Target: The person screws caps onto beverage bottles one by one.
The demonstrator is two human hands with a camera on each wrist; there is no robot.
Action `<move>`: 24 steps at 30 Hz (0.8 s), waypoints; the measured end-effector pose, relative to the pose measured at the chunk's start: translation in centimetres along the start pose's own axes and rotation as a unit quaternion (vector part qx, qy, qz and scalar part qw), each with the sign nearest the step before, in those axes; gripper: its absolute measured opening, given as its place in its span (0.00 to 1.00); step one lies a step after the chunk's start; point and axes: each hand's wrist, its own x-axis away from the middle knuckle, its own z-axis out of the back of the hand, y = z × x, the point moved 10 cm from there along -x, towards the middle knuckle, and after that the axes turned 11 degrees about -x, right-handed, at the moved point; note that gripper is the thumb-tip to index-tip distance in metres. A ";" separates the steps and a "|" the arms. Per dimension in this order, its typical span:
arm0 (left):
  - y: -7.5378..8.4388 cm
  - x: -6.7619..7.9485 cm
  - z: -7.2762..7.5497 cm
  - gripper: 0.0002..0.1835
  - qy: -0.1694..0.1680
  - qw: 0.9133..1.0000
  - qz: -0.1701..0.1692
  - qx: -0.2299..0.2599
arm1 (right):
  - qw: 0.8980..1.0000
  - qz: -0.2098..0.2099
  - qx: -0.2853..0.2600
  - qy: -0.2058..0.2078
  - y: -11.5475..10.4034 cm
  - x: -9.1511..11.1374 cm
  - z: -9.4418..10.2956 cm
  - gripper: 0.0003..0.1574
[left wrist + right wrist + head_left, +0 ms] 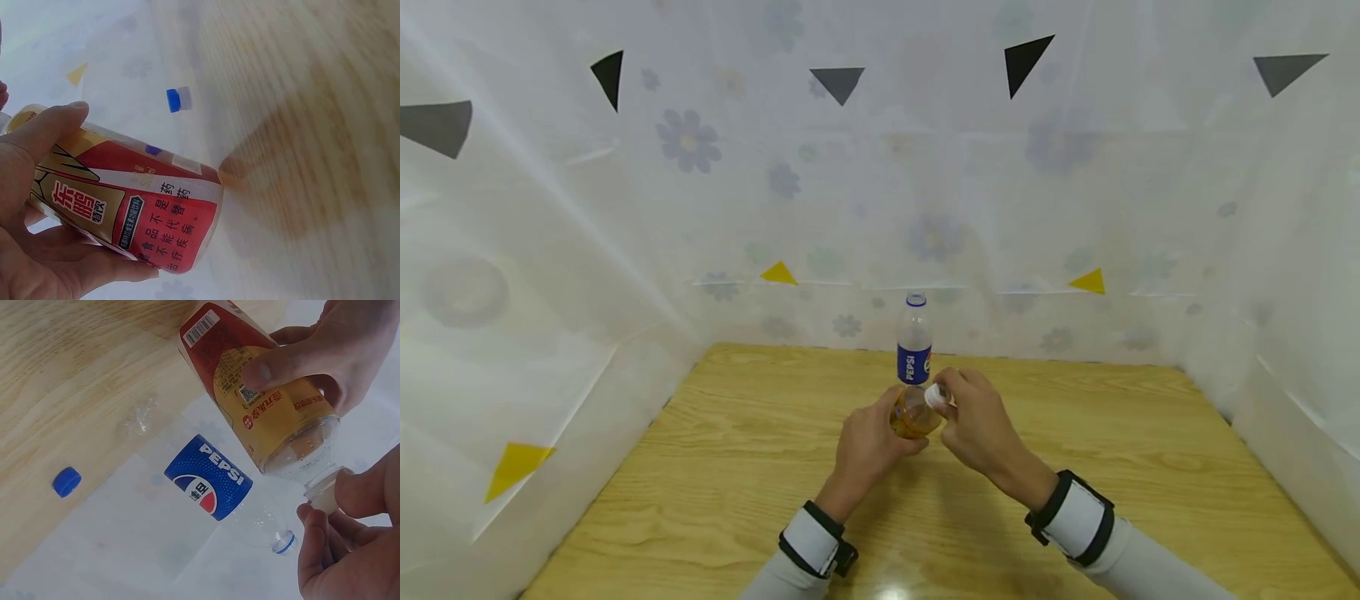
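Your left hand (868, 440) grips red-gold plastic bottle (134, 197), right hand (979, 427) pinches its white cap (935, 396); clear PEPSI bottle (914, 358) near tabletop's (722, 467) far edge.

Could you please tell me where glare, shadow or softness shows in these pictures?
Head view: a glare spot on the table near the bottom edge; left wrist view: a broad shadow on the table, crisp print on the held bottle, soft flowers on the curtain; right wrist view: bright glints on the clear base of the Pepsi bottle.
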 end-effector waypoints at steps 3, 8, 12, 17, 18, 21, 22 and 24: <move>0.1 0.0 0.0 0.38 0.000 1.000 -0.002 0.000 | 1.000 -0.001 0.007 0.002 0.0 0.0 0.0 0.16; 0.1 0.0 0.1 0.38 0.002 1.000 -0.005 -0.003 | 1.000 -0.003 0.010 0.004 0.1 -0.1 -0.2 0.16; 0.0 0.0 0.1 0.38 0.005 1.000 -0.005 -0.003 | 1.000 -0.005 0.012 0.003 0.0 -0.2 -0.3 0.13; -0.2 0.0 0.2 0.39 0.005 1.000 0.001 -0.003 | 1.000 0.006 0.021 0.000 -0.3 -0.5 -0.4 0.09; -0.2 0.0 0.2 0.39 0.005 1.000 0.002 -0.003 | 1.000 0.009 0.022 -0.001 -0.3 -0.5 -0.5 0.08; -0.3 0.1 0.2 0.39 0.005 1.000 0.003 -0.003 | 1.000 0.013 0.022 -0.003 -0.4 -0.6 -0.5 0.08; -0.3 0.1 0.2 0.39 0.007 1.000 0.003 -0.003 | 1.000 0.012 0.022 -0.003 -0.4 -0.7 -0.5 0.09; -0.2 0.1 0.3 0.39 0.010 1.000 -0.001 -0.004 | 1.000 0.008 0.022 -0.005 -0.3 -0.7 -0.6 0.10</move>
